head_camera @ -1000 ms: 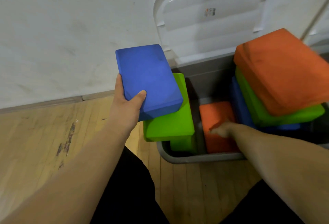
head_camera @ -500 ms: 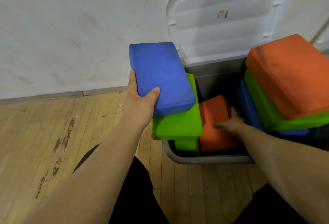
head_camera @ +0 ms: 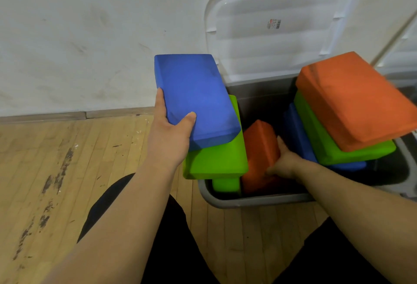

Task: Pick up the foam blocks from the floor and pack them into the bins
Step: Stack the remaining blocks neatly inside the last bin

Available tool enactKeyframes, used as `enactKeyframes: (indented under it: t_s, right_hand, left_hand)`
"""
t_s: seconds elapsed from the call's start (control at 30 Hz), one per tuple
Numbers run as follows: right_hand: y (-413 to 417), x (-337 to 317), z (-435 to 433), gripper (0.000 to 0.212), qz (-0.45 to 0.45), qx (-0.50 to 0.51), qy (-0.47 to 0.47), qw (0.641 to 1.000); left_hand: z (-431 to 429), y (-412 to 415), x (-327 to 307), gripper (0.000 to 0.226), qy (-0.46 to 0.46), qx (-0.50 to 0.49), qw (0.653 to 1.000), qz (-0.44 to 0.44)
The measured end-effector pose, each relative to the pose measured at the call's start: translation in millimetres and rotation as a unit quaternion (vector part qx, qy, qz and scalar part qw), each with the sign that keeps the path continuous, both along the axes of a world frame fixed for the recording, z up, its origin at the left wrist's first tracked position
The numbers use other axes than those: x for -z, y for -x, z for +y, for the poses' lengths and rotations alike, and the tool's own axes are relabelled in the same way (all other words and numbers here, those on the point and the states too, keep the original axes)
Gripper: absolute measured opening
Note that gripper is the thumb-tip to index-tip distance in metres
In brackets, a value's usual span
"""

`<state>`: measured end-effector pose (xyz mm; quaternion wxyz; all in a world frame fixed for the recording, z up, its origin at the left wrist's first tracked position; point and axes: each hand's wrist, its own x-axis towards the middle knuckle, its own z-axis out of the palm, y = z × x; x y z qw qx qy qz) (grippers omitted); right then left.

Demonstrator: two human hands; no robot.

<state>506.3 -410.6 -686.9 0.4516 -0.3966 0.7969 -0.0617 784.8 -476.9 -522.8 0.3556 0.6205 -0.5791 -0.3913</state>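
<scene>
Left hand clasping a rectangular blue foam block, right hand gripping an upright orange foam block inside the grey plastic bin, we should be wedging it snug.

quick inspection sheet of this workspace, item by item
surface: wooden plank floor, scuffed with dark marks
job's things: grey plastic bin holds an upright orange foam block, a flat green foam block across its left rim, and a stack at right topped by a large orange foam block; blue foam block in hand over the green one
clutter: nothing seen
grips: left hand holds the blue foam block; right hand grips the upright orange foam block
cables: nothing seen
surroundings: white wall; clear plastic lid upright against it
</scene>
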Motion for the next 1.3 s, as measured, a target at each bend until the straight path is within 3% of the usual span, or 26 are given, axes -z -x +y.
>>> enactKeyframes:
  t_s: [0.1, 0.17, 0.23, 0.3, 0.37, 0.47, 0.6, 0.7, 0.77, 0.87, 1.0, 1.17, 1.3]
  right_hand:
    - [4, -38, -7, 0.121, 0.086, 0.044, 0.154, 0.983]
    - [7, -57, -13, 0.097, 0.145, 0.103, 0.304, 0.936]
    - [4, -55, -13, 0.077, 0.166, 0.127, 0.382, 0.9]
    - [-1, -30, -10, 0.066, 0.168, 0.091, 0.373, 0.908]
    - [-5, 1, -10, 0.064, 0.143, 0.031, 0.311, 0.939]
    - [0, 31, -17, 0.078, 0.072, -0.012, 0.176, 0.982]
    - [6, 38, -21, 0.103, 0.032, 0.025, 0.085, 0.996]
    - [4, 22, -17, 0.11, 0.057, 0.072, 0.122, 0.988]
    - [1, -2, -16, 0.099, 0.112, 0.097, 0.192, 0.97]
    - [1, -49, -24, 0.083, 0.24, 0.126, 0.33, 0.904]
    - [13, -76, -35, 0.07, 0.236, 0.137, 0.449, 0.851]
    - [16, -65, -34, 0.065, 0.204, 0.095, 0.445, 0.867]
    - [5, -69, -25, 0.086, 0.186, 0.017, 0.389, 0.902]
  left_hand:
    - [-1, 1, 1, 0.086, 0.004, 0.001, 1.0, 0.006]
    - [-1, 2, 2, 0.086, 0.005, 0.001, 1.0, 0.002]
    - [-1, 4, 3, 0.086, 0.005, -0.001, 1.0, 0.001]
    - [0, 5, 2, 0.086, 0.003, -0.003, 1.0, 0.002]
    - [-1, 6, 1, 0.087, 0.0, -0.003, 1.0, -0.001]
    - [-2, 9, 1, 0.087, 0.001, -0.006, 1.0, -0.001]
    - [0, 7, 6, 0.086, 0.008, -0.016, 1.0, -0.006]
    - [1, 7, 8, 0.085, 0.013, -0.014, 1.0, -0.009]
    - [1, 7, 7, 0.085, 0.012, -0.013, 1.0, -0.009]
    - [1, 5, 8, 0.085, 0.011, -0.014, 1.0, -0.009]
    - [2, 6, 8, 0.085, 0.01, -0.011, 1.0, -0.002]
    - [-2, 6, 7, 0.085, 0.017, -0.015, 1.0, -0.011]
    - [-2, 7, 9, 0.085, 0.016, -0.013, 1.0, -0.005]
